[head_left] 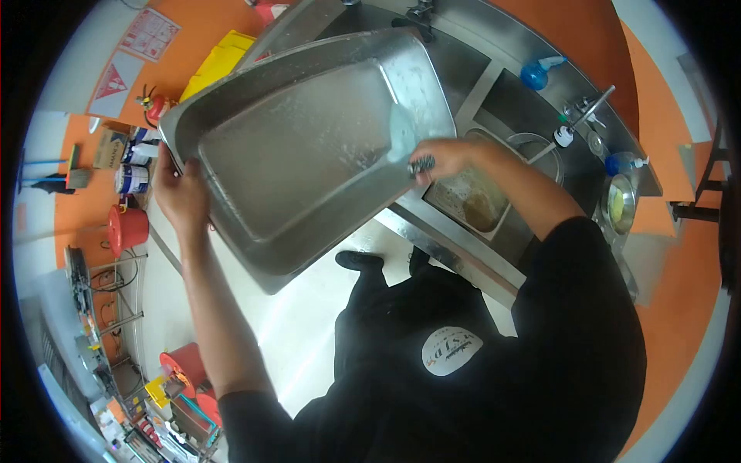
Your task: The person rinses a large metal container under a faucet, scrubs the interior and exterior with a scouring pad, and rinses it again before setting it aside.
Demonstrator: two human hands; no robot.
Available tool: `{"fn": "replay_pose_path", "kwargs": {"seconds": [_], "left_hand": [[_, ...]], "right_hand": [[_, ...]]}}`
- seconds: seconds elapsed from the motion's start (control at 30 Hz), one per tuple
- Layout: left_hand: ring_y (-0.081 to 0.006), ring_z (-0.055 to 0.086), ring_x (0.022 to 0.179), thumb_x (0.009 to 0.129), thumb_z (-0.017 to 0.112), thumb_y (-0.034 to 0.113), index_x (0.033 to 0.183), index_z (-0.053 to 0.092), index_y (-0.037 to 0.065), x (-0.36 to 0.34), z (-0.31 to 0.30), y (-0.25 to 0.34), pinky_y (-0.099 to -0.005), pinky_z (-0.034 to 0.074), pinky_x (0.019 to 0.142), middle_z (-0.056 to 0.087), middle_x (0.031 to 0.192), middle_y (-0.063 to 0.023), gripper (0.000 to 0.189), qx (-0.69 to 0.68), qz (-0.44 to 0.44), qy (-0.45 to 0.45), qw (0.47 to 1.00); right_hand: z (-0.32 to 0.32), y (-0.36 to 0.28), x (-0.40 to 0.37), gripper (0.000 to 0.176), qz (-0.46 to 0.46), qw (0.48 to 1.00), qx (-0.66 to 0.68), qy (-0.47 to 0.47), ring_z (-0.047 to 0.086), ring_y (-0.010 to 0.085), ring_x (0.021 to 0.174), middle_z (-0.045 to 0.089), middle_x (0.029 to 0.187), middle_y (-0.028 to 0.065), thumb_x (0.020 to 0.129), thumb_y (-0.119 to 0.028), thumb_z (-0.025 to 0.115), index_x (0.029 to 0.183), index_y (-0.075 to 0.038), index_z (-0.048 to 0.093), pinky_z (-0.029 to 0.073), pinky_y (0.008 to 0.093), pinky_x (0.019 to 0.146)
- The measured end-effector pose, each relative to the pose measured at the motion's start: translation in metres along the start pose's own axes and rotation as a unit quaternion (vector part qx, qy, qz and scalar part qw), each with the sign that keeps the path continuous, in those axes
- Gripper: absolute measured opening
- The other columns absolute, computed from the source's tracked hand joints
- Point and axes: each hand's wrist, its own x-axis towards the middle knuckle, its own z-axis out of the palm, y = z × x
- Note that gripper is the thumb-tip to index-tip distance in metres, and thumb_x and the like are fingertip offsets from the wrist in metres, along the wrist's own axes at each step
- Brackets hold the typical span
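A large rectangular stainless steel pan (301,147) is held up and tilted in front of me, its inside facing me. My left hand (181,189) grips its left rim, thumb on the near side. My right hand (448,160) is closed at the opposite rim, around a small dark, ridged, metallic-looking piece (421,163); I cannot tell its kind. Beside those fingers, a pale blue blurred patch (400,133) shows against the pan's inner right wall. Wet spots and streaks mark the pan's bottom.
To the right is a steel sink unit (494,266) with a basin of foamy, brownish water (475,202). A faucet (590,116), a blue spray bottle (538,73) and a metal bowl (619,203) line its far side. Red buckets (127,229) stand at left.
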Motion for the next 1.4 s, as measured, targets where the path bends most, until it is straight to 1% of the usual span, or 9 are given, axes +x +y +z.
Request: {"fn": "replay_pose_path", "kwargs": {"seconds": [0.07, 0.43, 0.63, 0.7, 0.73, 0.93, 1.17, 1.3, 1.4], "left_hand": [[-0.0151, 0.057, 0.111, 0.085, 0.052, 0.003, 0.134, 0.048, -0.004, 0.029, -0.01, 0.02, -0.0253, 0.04, 0.095, 0.063, 0.12, -0.0142, 0.049, 0.076, 0.048, -0.037, 0.995], [-0.0156, 0.062, 0.096, 0.082, 0.059, 0.01, 0.139, 0.045, 0.002, 0.097, 0.054, 0.169, -0.0277, 0.046, 0.087, 0.066, 0.111, -0.012, 0.059, 0.162, 0.213, -0.228, 0.936], [-0.0116, 0.056, 0.074, 0.076, 0.054, 0.009, 0.14, 0.045, 0.008, 0.106, 0.093, 0.212, -0.0263, 0.045, 0.072, 0.064, 0.089, -0.0067, 0.065, 0.149, 0.284, -0.273, 0.907], [-0.0205, 0.058, 0.108, 0.081, 0.051, 0.009, 0.14, 0.043, 0.002, 0.115, 0.114, 0.229, -0.0274, 0.041, 0.095, 0.061, 0.121, -0.0149, 0.06, 0.099, 0.274, -0.345, 0.892], [-0.0152, 0.059, 0.1, 0.065, 0.047, -0.002, 0.137, 0.051, 0.011, 0.072, 0.124, 0.275, -0.0251, 0.042, 0.092, 0.064, 0.109, -0.0104, 0.073, 0.097, 0.196, -0.323, 0.921], [-0.0143, 0.059, 0.091, 0.064, 0.046, -0.003, 0.134, 0.053, 0.006, 0.059, 0.163, 0.312, -0.0243, 0.045, 0.081, 0.063, 0.105, -0.0081, 0.071, 0.118, 0.224, -0.379, 0.89], [-0.0155, 0.062, 0.089, 0.068, 0.045, -0.008, 0.127, 0.058, 0.002, 0.054, 0.206, 0.336, -0.0276, 0.048, 0.08, 0.064, 0.105, -0.0105, 0.061, 0.061, 0.177, -0.45, 0.873], [-0.016, 0.063, 0.089, 0.068, 0.044, -0.01, 0.124, 0.059, 0.0, 0.051, 0.216, 0.328, -0.0288, 0.049, 0.08, 0.065, 0.104, -0.0108, 0.059, -0.001, 0.199, -0.424, 0.884], [-0.0162, 0.063, 0.089, 0.068, 0.044, -0.01, 0.122, 0.059, -0.001, 0.055, 0.216, 0.321, -0.0292, 0.049, 0.08, 0.065, 0.103, -0.0108, 0.056, -0.023, 0.198, -0.434, 0.879]], "right_hand": [[0.036, 0.011, 0.0, 0.038, -0.251, 0.949, -0.135, 0.136, 0.054, 0.0344, 0.109, 0.058, 0.113, 0.0154, 0.082, -0.025, 0.065, 0.115, -0.006, 0.061, 0.045, 0.0419, 0.093], [0.121, 0.005, 0.029, 0.03, -0.251, 0.854, -0.023, 0.456, 0.055, 0.0347, 0.098, 0.053, 0.101, 0.0142, 0.073, -0.004, 0.064, 0.102, -0.006, 0.061, 0.047, 0.0427, 0.086], [0.129, -0.002, 0.009, 0.039, -0.24, 0.857, 0.047, 0.453, 0.055, 0.0342, 0.102, 0.05, 0.112, 0.0159, 0.076, -0.01, 0.07, 0.113, -0.004, 0.058, 0.048, 0.0385, 0.086], [0.117, 0.005, -0.006, 0.044, -0.24, 0.894, 0.054, 0.374, 0.048, 0.0366, 0.115, 0.044, 0.125, 0.0211, 0.087, -0.027, 0.063, 0.123, -0.004, 0.054, 0.042, 0.0407, 0.098], [0.113, 0.011, -0.009, 0.044, -0.237, 0.895, 0.054, 0.375, 0.048, 0.0366, 0.115, 0.044, 0.125, 0.0211, 0.087, -0.027, 0.063, 0.123, -0.004, 0.054, 0.042, 0.0407, 0.098], [0.056, 0.056, -0.012, 0.041, -0.146, 0.957, -0.211, 0.137, 0.032, 0.037, 0.129, 0.035, 0.14, 0.0194, 0.097, -0.033, 0.042, 0.13, -0.013, 0.053, 0.027, 0.0484, 0.11], [-0.008, 0.113, 0.041, 0.024, 0.054, 0.854, -0.023, 0.516, 0.049, 0.034, 0.112, 0.057, 0.115, 0.0135, 0.086, -0.026, 0.057, 0.097, -0.009, 0.071, 0.039, 0.0457, 0.097], [0.05, 0.082, 0.063, 0.015, -0.077, 0.866, -0.168, 0.466, 0.054, 0.0238, 0.102, 0.059, 0.094, 0.0057, 0.083, -0.031, 0.06, 0.087, -0.024, 0.072, 0.041, 0.0399, 0.09], [0.015, 0.091, 0.055, 0.016, 0.018, 0.854, -0.168, 0.492, 0.053, 0.0239, 0.103, 0.06, 0.095, 0.0059, 0.085, -0.032, 0.058, 0.09, -0.024, 0.072, 0.036, 0.0441, 0.093]]}}
